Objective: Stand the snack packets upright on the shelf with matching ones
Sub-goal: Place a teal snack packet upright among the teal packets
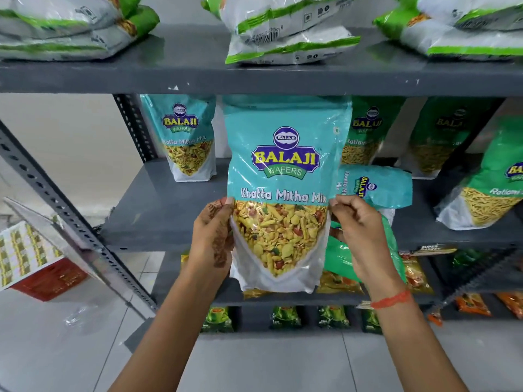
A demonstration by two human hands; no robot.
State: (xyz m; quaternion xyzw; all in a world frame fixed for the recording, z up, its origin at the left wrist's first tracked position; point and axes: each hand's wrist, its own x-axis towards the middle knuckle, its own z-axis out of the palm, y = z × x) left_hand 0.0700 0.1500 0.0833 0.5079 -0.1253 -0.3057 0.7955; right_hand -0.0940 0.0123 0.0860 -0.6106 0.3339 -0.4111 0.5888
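Note:
I hold a teal Khatta Mitha Mix packet (284, 176) upright in front of the middle shelf (158, 205). My left hand (215, 236) grips its left edge and my right hand (358, 230) pinches its right edge. A matching teal packet (188, 137) stands upright at the back left of that shelf. Another teal packet (373, 188) lies on its side just right of the held one. Green Ratlami packets (365, 131) stand at the back right, and one (489, 182) leans at the far right. A green packet (336, 256) lies partly hidden behind my right hand.
The top shelf (254, 77) carries flat white-and-green packets (285, 32). Lower shelves hold yellow snack packs (416, 275) and green tea boxes (219, 318). A slotted grey upright (70, 213) slants at the left, with a red crate (48, 281) on the tiled floor behind it.

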